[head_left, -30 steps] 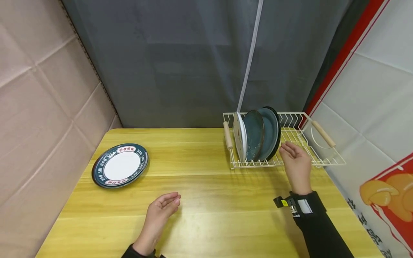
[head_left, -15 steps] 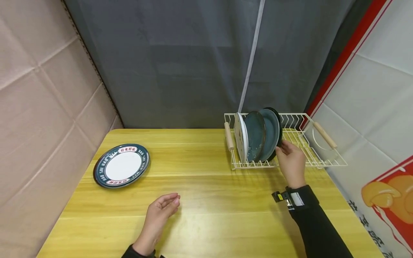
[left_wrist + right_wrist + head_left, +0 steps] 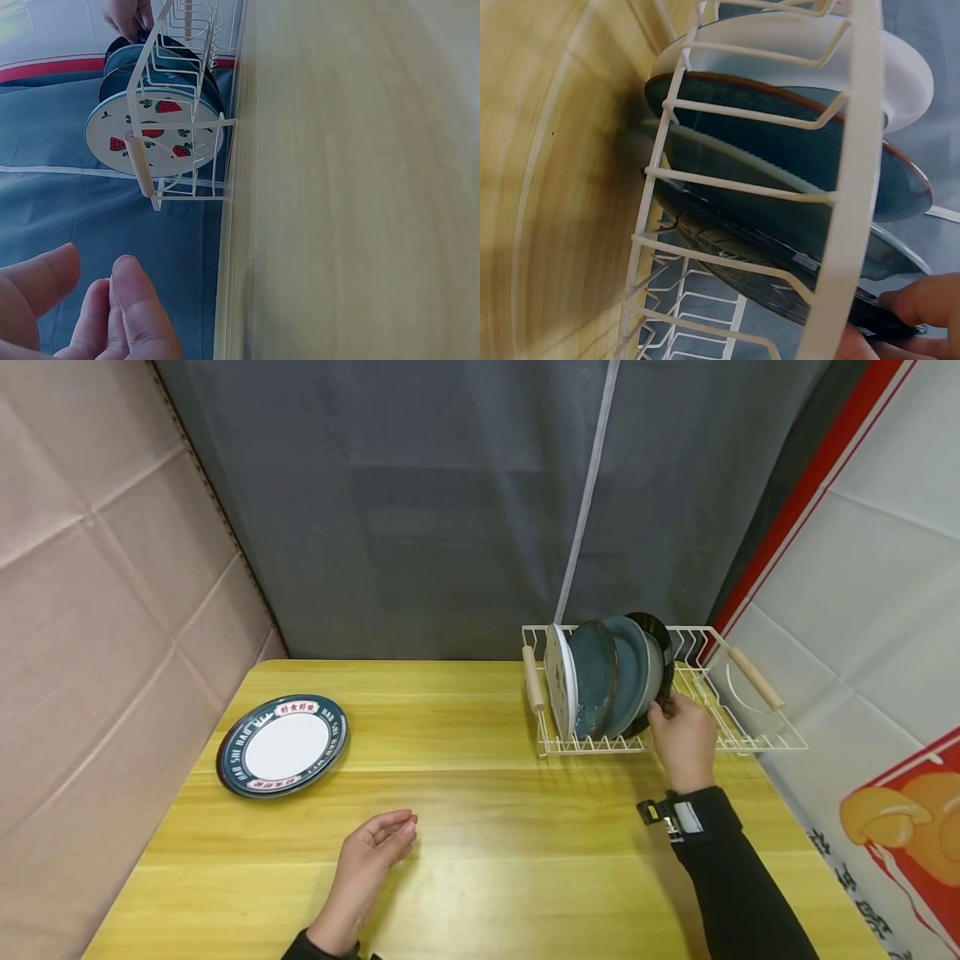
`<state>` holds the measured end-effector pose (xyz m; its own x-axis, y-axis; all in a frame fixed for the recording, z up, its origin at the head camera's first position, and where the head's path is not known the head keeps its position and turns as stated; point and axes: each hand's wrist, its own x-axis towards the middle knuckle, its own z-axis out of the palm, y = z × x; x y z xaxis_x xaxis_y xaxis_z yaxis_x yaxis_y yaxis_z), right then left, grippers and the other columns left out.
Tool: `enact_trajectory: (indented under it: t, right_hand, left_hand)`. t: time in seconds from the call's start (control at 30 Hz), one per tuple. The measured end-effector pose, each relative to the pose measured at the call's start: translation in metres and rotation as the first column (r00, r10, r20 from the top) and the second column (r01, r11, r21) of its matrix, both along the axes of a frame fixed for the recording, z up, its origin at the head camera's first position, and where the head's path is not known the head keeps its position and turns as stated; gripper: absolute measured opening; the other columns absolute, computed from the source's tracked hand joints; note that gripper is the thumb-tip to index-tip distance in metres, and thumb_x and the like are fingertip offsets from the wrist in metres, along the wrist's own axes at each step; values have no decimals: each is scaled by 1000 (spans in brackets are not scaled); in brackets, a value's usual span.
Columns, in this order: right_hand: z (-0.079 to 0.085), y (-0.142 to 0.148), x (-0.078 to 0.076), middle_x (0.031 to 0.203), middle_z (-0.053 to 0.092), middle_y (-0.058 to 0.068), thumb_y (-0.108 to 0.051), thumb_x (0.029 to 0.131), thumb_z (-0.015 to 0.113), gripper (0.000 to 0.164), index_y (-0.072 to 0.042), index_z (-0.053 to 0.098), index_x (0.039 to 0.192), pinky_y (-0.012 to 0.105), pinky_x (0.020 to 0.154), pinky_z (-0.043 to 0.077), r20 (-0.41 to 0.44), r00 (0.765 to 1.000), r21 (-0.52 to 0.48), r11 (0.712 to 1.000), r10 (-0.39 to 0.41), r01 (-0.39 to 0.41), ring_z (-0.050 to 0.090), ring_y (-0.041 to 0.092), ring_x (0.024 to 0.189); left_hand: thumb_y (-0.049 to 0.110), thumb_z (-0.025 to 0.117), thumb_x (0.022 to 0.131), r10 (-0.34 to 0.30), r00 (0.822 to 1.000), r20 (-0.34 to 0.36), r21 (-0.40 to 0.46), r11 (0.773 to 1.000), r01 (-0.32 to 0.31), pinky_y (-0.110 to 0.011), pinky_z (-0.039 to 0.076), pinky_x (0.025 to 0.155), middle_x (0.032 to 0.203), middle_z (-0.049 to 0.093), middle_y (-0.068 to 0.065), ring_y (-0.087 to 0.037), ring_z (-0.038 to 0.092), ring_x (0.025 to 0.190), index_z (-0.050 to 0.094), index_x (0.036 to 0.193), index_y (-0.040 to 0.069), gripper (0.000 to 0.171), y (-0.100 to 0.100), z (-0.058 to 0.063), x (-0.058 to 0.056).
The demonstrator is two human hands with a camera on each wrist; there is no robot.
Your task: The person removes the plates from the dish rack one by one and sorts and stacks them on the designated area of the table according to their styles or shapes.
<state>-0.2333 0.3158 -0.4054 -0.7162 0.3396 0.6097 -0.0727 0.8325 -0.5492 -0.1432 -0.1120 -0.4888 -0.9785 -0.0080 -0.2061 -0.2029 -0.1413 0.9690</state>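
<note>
1. At least four plates stand on edge in the wire rack (image 3: 856, 142) at the counter's (image 3: 480, 827) far right; its bars presumably serve to keep them upright and their rims apart.

2. The right hand (image 3: 684, 735) pinches the near rim of the black plate (image 3: 664, 647), thumb on one face and fingers on the other. The plate is within the rack, rightmost in the row. Gripping the edge probably suits so thin a thing, with neighbours leaving little room for a palm. Whether its lower edge bears on the wires, I cannot tell.

3. Left of it come the blue plate (image 3: 628, 664), the brown-rimmed plate (image 3: 592, 677) and, outermost, the strawberry plate (image 3: 163, 141), printed face toward the rack's left handle (image 3: 533, 678).

4. The left hand (image 3: 372, 856) hovers over the near part of the counter, fingers slightly bent, thumb apart, grasping nothing; one hand seems enough for a plate this light.

5. The lettered plate (image 3: 286, 747) lies face up on the counter's left side, presumably flat for stability, having no rack there to prop it.
</note>
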Motion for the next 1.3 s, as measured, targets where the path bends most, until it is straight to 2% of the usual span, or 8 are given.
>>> enact_trajectory:
  t: [0.13, 0.2, 0.37, 0.6, 0.83, 0.93, 1.1, 1.3]
  right_hand:
    - [0, -2, -4, 60, 61, 21, -1, 89, 65, 15, 8, 67, 76, 43, 45, 36, -74, 997, 56, 998, -25, 29, 55, 38, 51]
    - [1, -3, -6, 53, 52, 16, 1, 88, 63, 23, 4, 60, 65, 38, 44, 27, -99, 994, 66, 996, -46, 53, 46, 34, 46]
    - [5, -6, -9, 48, 40, 9, 3, 86, 58, 33, -2, 48, 55, 36, 43, 21, -112, 988, 39, 993, -103, 108, 37, 29, 42]
    - [14, -5, -13, 49, 46, 15, 3, 85, 57, 33, -2, 47, 54, 40, 41, 24, -105, 983, 64, 985, -150, 158, 46, 39, 44]
    - [29, 8, -14, 65, 60, 32, -2, 89, 54, 29, 10, 59, 63, 64, 55, 39, -42, 981, 79, 978, -189, 192, 55, 56, 63]
    - [36, 16, -9, 72, 63, 35, -3, 90, 53, 28, 13, 61, 69, 65, 56, 40, -51, 976, 79, 973, -214, 217, 57, 58, 67]
    - [52, 24, 1, 69, 61, 33, -4, 93, 52, 31, 12, 59, 67, 60, 53, 35, -83, 962, 72, 961, -260, 266, 56, 56, 65]
    - [67, 27, 15, 69, 60, 32, -6, 96, 53, 31, 12, 60, 71, 62, 60, 35, -175, 947, 65, 957, -268, 283, 55, 54, 66]
  left_hand:
    - [8, 70, 94, -2, 1000, 7, -3, 1000, 3, -33, 58, 89, 125, 65, -23, -26, 68, 106, 58, 128, -10, 40, 0, 1, 0]
    - [8, 70, 94, -2, 1000, 12, -6, 1000, 2, -32, 58, 89, 125, 65, -23, -26, 68, 105, 58, 128, -10, 40, 0, 1, 0]
    - [8, 70, 94, -1, 1000, 21, -9, 1000, 1, -32, 58, 89, 125, 65, -22, -25, 68, 105, 59, 128, -9, 39, -1, 0, -2]
    - [9, 70, 94, -12, 1000, 17, -13, 1000, 12, -31, 58, 88, 125, 65, -22, -26, 67, 106, 59, 127, -8, 39, 1, 1, -4]
    - [9, 71, 93, -14, 1000, 18, -8, 1000, 14, -32, 58, 89, 121, 66, -21, -27, 68, 103, 60, 126, -8, 39, 3, -2, -2]
    - [10, 71, 93, -20, 1000, 12, -18, 1000, 20, -31, 58, 88, 122, 66, -22, -27, 68, 103, 60, 126, -9, 40, 2, -3, -3]
    - [11, 71, 94, -20, 1000, 6, -25, 999, 20, -32, 58, 89, 124, 65, -23, -29, 67, 106, 60, 127, -8, 40, 1, -1, -5]
    - [10, 71, 93, -19, 1000, 11, -4, 1000, 19, -33, 57, 90, 123, 65, -23, -28, 67, 105, 59, 127, -9, 41, 3, 1, -5]
